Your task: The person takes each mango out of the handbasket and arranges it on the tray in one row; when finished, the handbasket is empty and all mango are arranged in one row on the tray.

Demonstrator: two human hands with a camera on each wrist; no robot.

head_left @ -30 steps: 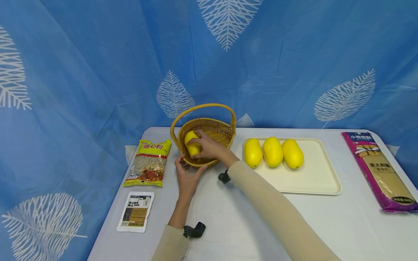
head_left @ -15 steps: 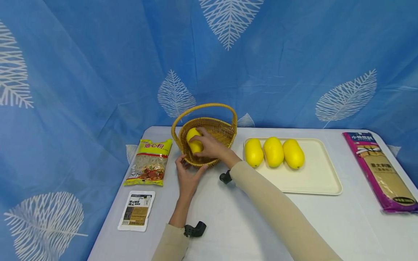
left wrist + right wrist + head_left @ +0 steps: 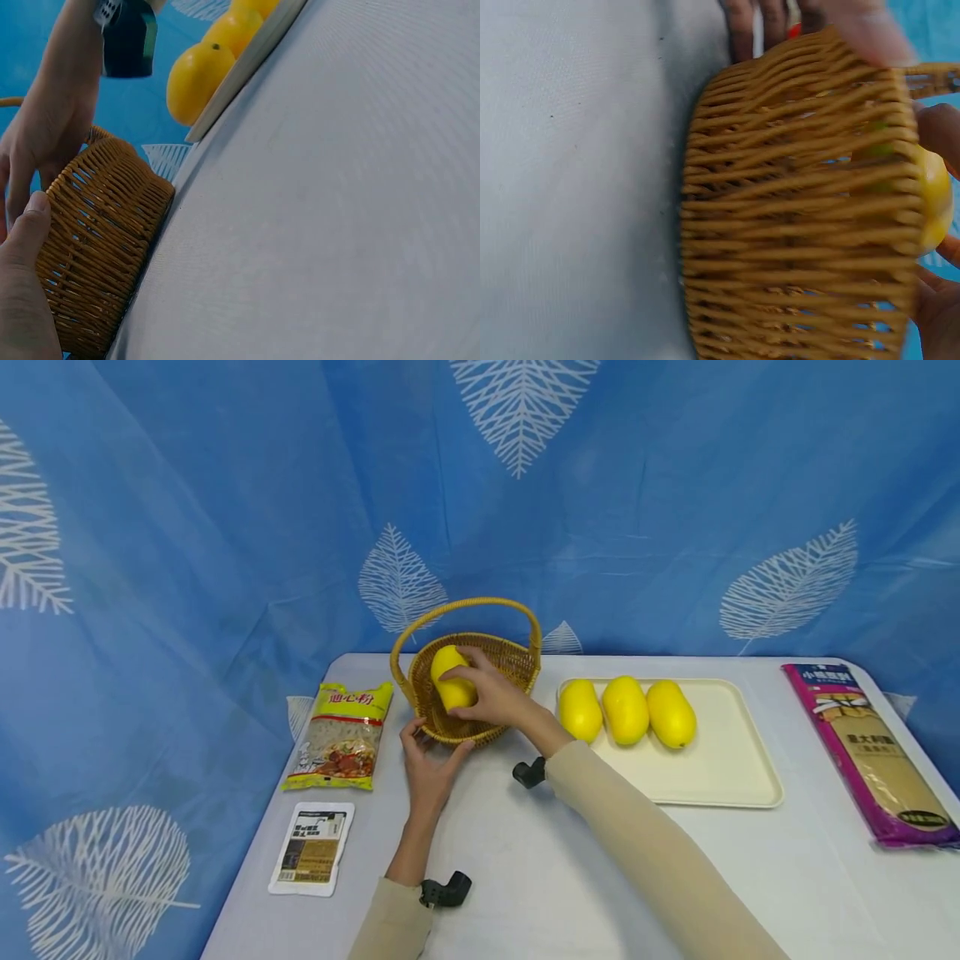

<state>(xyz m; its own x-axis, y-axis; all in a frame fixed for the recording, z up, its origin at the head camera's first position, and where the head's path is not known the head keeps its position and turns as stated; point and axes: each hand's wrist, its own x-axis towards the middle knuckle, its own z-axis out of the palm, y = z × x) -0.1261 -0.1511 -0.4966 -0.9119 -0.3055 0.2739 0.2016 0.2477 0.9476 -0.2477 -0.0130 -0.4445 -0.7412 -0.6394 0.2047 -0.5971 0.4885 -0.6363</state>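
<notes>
In the head view my right hand (image 3: 491, 692) grips a yellow mango (image 3: 452, 681) inside the wicker basket (image 3: 508, 662), with thumb and fingers on its right side. The right wrist view shows the mango (image 3: 934, 199) at the basket's rim, partly behind the weave. My left hand (image 3: 431, 772) holds the basket's near left rim. Its thumb (image 3: 30, 225) lies over the rim in the left wrist view, the other fingers mostly hidden there. The basket stands upright on the white table, its tall handle (image 3: 480, 602) arching above.
Right of the basket, a cream tray (image 3: 720, 768) bears three mangoes (image 3: 626, 710) in a row. A yellow pasta bag (image 3: 341, 735) and a small white packet (image 3: 312, 848) lie to the left. A long purple noodle packet (image 3: 870, 752) lies at far right. A blue curtain (image 3: 637, 543) hangs behind.
My right hand has shifted slightly up and right with the mango, which now sits higher within the basket. My left hand stays on the rim.
</notes>
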